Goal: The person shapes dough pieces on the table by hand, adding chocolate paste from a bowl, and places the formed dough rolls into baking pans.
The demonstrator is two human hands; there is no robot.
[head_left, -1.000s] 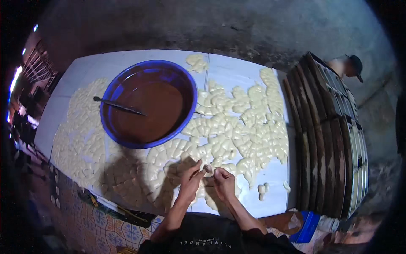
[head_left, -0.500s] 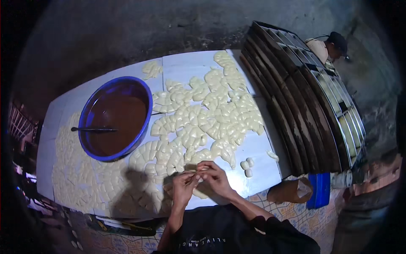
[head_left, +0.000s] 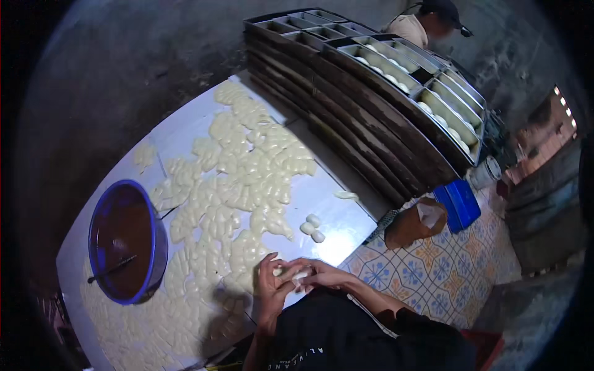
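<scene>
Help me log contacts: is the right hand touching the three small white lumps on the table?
Apart: the head view shows bare tabletop between the right hand and the white lumps.

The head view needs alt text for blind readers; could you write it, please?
A person's left hand and right hand hold a pale dough lump at the near edge of a white table strewn with dough pieces. A blue basin of brown liquid stands at left; stacked trays, some compartments holding pale pieces, rise at upper right.
</scene>
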